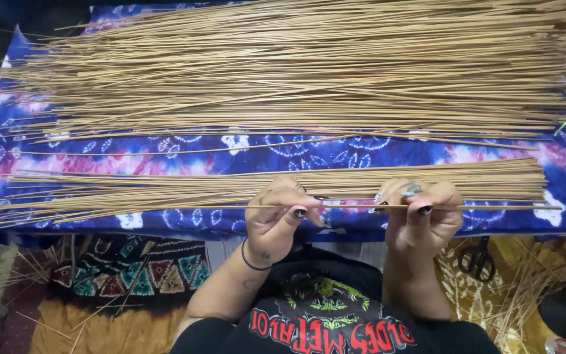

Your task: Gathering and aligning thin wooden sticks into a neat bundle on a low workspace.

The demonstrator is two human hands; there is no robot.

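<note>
Both hands pinch one thin stick (361,206) held level just above the near edge of the surface. The left hand (275,219) has thumb and fingers closed on the stick, a black band on its wrist. The right hand (424,216) grips the same stick further along, fingers curled over it. Just behind lies a small bundle (165,187) of sticks on the tie-dye cloth (165,154); a large pile (309,65) lies farther back. On the floor to the right sit what look like scissors (476,257), among loose sticks.
</note>
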